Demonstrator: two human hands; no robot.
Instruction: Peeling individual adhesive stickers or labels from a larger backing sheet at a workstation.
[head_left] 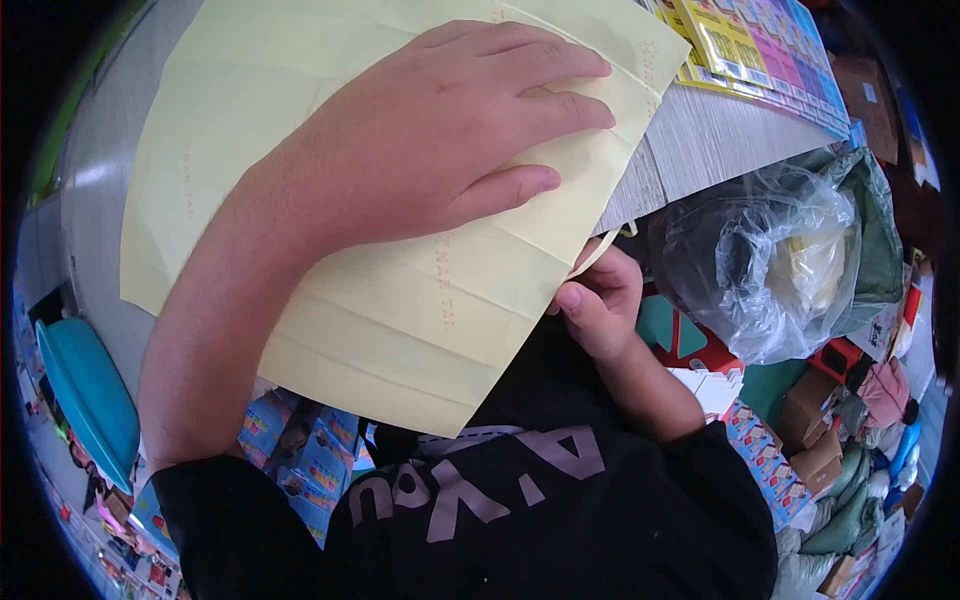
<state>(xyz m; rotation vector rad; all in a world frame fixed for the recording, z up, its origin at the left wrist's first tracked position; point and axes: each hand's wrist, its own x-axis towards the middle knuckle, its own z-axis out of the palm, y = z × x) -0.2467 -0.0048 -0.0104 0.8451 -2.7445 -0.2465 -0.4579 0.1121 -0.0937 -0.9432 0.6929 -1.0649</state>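
A large pale yellow sheet of paper (390, 320) with creases and rows of faint red print covers much of the table and overhangs its near edge. My left hand (480, 120) lies across the sheet, palm down, fingers spread. At the sheet's right edge, below the table top, my right hand (605, 305) is closed in a pinch, thumb against fingers. A thin pale yellow strip (598, 252) runs curled into that pinch from beside the sheet's edge. Whether the strip is part of the sheet cannot be made out.
Colourful printed cards (760, 50) are stacked on the grey table (705, 140) at the far right. A clear plastic bag (760, 260) hangs open beside the table's right edge. A teal basin (88, 395) stands at left; blue printed boxes (320, 460) and brown cartons (815, 455) lie lower down.
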